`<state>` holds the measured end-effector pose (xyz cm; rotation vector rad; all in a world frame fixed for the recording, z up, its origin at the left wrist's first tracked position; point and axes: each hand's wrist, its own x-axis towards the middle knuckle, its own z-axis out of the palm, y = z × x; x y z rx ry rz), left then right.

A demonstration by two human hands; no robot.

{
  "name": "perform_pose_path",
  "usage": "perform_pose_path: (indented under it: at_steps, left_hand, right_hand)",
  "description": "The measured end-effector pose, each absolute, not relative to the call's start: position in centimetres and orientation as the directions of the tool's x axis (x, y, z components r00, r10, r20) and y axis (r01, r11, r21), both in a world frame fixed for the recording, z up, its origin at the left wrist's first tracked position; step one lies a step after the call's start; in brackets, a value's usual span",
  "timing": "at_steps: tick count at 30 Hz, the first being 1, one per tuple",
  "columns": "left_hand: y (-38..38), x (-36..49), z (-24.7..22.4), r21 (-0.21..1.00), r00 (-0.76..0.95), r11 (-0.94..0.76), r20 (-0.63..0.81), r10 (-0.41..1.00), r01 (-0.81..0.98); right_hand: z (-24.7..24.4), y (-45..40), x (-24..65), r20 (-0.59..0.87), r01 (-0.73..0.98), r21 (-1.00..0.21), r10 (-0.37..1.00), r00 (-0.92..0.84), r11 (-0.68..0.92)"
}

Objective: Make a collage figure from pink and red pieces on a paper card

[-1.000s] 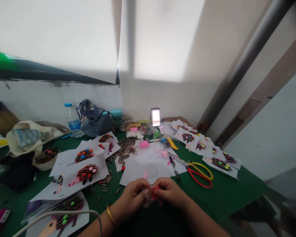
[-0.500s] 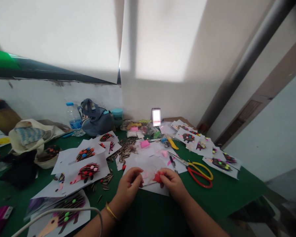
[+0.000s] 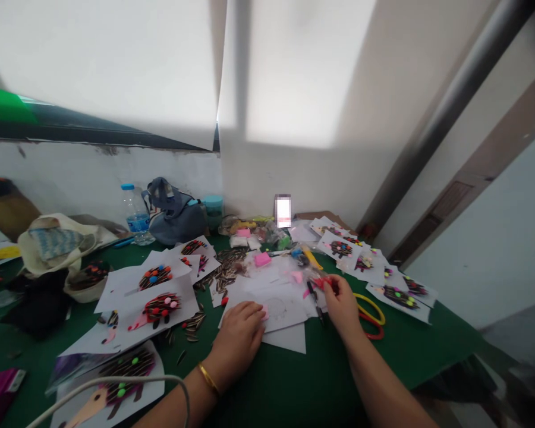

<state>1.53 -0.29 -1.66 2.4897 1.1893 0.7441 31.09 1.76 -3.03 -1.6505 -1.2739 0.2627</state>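
Note:
A white sheet of paper (image 3: 289,309) with a faint round outline drawn on it lies in front of me. My left hand (image 3: 241,330) rests flat on its left side, with the fingertips at a small pink piece (image 3: 264,311) of what looks like clay. To the right, my right hand (image 3: 342,303) pinches a soft red lump of clay (image 3: 321,282), seemingly with clear plastic around it. Beside that hand lies a black pen (image 3: 314,302). The scissors (image 3: 370,309), with red and yellow handles, are partly hidden behind the right hand.
Sunflower seeds (image 3: 227,270) and a pink clay block (image 3: 263,259) lie beyond the paper. Hedgehog pictures (image 3: 160,309) with pompoms spread on the left, more pictures (image 3: 399,296) on the right. A water bottle (image 3: 136,217), bag (image 3: 173,214) and phone (image 3: 283,211) stand by the wall. A cable (image 3: 116,380) crosses the front left.
My right hand has moved right and away from me with the red clay, over the scissors. My left hand has turned down onto the paper by the pink piece.

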Motion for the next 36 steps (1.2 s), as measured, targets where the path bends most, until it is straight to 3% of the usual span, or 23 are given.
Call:
perform_pose_path:
  at_steps: [10, 18, 23, 30, 36]
  left_hand:
    - [-0.6, 2.1, -1.6, 0.385, 0.604, -0.597, 0.118, 0.788, 0.704]
    - [-0.8, 2.2, -1.3, 0.393, 0.561, -0.569, 0.148, 0.815, 0.723]
    - [-0.7, 2.0, -1.5, 0.386, 0.543, -0.607, 0.272, 0.794, 0.695]
    - [-0.6, 1.7, -1.4, 0.388, 0.473, -0.646, 0.455, 0.754, 0.657]
    - [-0.4, 1.6, -1.2, 0.492, 0.349, -0.597, 0.507, 0.788, 0.633]
  right_hand:
    - [-3.9, 2.7, 33.0, 0.336, 0.785, -0.597, 0.838, 0.430, -0.164]
    - [-2.3, 3.9, 32.3, 0.459, 0.941, -0.307, 0.844, 0.276, -0.140]
    - [0.4, 8.5, 31.2, 0.292, 0.989, -0.117, 0.949, 0.120, -0.089]
    - [1.4, 11.9, 30.1, 0.244, 0.995, -0.079, 0.966, 0.086, -0.069]
    - [0.9, 10.1, 29.1, 0.299, 0.992, -0.111, 0.949, 0.095, -0.064]
